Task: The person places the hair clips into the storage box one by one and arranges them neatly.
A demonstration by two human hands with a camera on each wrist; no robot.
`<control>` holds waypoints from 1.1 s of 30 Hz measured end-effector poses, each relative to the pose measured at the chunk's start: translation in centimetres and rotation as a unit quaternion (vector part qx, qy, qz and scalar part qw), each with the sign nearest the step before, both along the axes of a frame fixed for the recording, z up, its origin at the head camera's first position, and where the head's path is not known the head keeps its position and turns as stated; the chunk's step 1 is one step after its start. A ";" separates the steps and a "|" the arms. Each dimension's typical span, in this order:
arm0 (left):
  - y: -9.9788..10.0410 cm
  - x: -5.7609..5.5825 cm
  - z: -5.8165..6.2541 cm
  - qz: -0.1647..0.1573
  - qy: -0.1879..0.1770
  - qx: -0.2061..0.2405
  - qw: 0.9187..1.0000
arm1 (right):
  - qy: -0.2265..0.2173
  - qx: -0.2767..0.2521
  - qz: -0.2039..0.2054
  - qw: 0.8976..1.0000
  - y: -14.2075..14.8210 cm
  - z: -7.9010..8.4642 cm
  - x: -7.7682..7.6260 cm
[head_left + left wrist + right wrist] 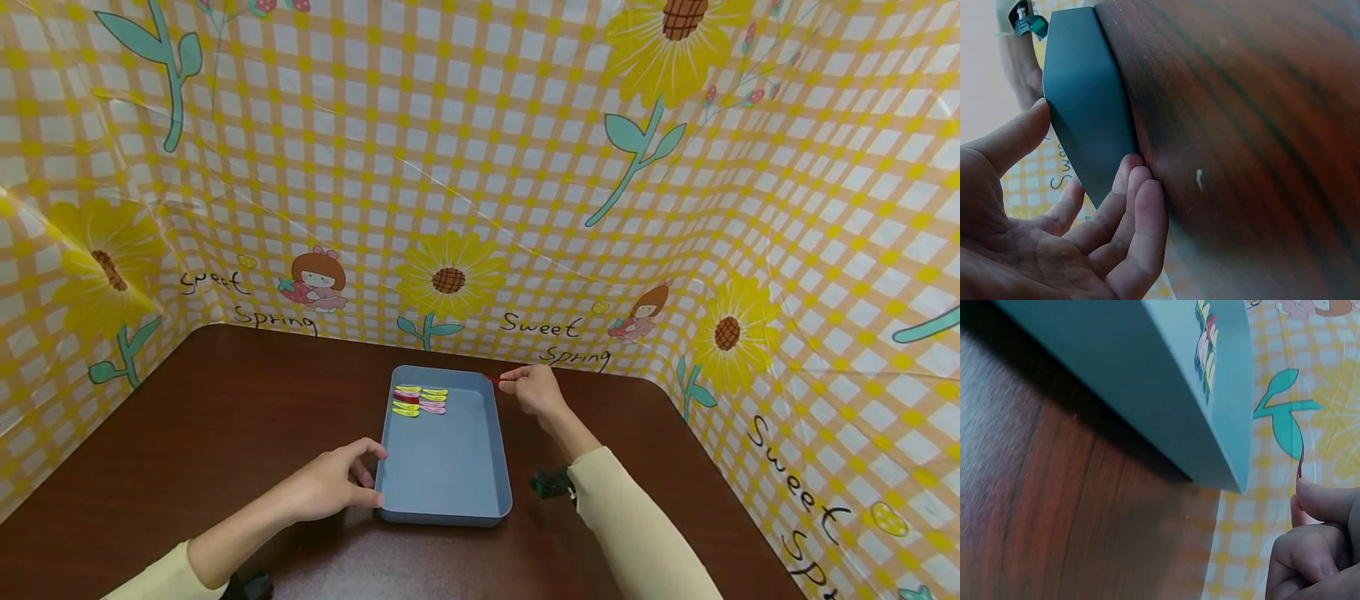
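A blue-grey rectangular tray (450,475) holds two columns of snap hair clips near its far left corner: yellow clips (406,410), pink clips (432,407) and a red clip (407,399). My right hand (534,388) pinches another red hair clip (491,379) by one end, close to the tray's far right corner. In the right wrist view that clip (1300,464) shows edge-on between thumb and finger. At the tray's near left side, my left hand (333,481) touches the outer wall with spread thumb and fingers. Its fingertips reach the wall's lower edge in the left wrist view.
The tray stands on a dark brown wooden table (225,442). A checked cloth (480,192) with printed sunflowers rises behind the table and along both sides. Dark wrist straps (553,482) show at the cream sleeves.
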State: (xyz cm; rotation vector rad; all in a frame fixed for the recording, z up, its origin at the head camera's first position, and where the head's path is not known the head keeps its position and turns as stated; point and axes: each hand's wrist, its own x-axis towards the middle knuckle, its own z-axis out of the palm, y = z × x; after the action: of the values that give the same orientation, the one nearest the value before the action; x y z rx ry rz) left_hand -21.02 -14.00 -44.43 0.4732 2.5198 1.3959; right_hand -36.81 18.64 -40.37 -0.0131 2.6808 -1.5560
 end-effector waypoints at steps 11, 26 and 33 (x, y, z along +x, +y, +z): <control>0.0 0.0 0.0 0.001 0.001 0.001 1.000 | -0.005 0.017 0.018 1.000 -2.8 0.6 -0.1; -0.1 0.0 -0.2 0.000 -0.003 0.002 1.000 | -0.008 0.049 0.016 0.999 -5.3 -0.4 -0.4; 0.0 0.0 -0.1 0.001 0.000 0.000 1.000 | -0.013 0.042 0.035 0.998 -6.4 -0.7 -0.6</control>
State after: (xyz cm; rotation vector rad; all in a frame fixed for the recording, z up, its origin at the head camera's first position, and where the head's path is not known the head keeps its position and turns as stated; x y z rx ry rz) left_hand -21.07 -14.02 -44.54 0.4714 2.5199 1.3973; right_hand -37.38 12.27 -41.02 -0.0805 2.6917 -1.4136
